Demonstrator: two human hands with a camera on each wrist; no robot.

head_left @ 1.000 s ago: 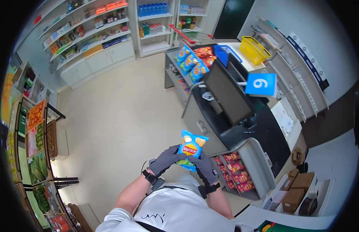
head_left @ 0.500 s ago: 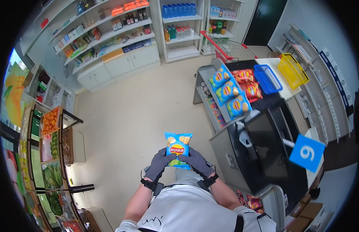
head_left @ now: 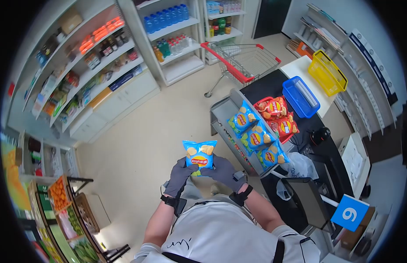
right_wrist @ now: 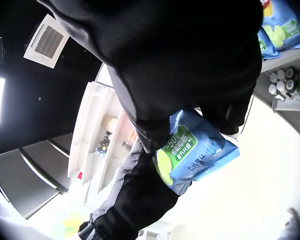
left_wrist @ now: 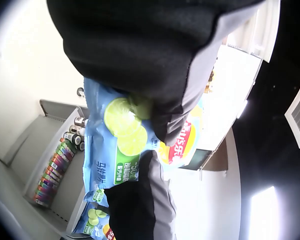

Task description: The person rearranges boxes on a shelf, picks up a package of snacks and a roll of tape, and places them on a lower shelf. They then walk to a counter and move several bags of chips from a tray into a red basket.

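A blue bag of Lay's potato chips [head_left: 200,154] is held upright in front of the person's body, its printed front facing the head camera. The gloved left hand [head_left: 181,176] grips its lower left side, thumb across the front. On the lower right side the gloved right hand [head_left: 224,173] grips it the same way. Close up in the left wrist view, the chip bag [left_wrist: 122,135] shows lime slices and lettering between the dark gloves. The right wrist view catches the lower end of the chip bag [right_wrist: 195,150] below the right glove.
Several blue chip bags [head_left: 256,136] lie on a grey rack to the right, beside red chip bags [head_left: 278,116]. Behind them are a blue basket [head_left: 301,98], a yellow basket [head_left: 328,72] and a shopping cart [head_left: 243,65]. A monitor [head_left: 306,201] stands on the counter.
The head view has swung and shifted toward the racks, bringing the cart and chip rack into fuller view. Both hands keep holding the chip bag.
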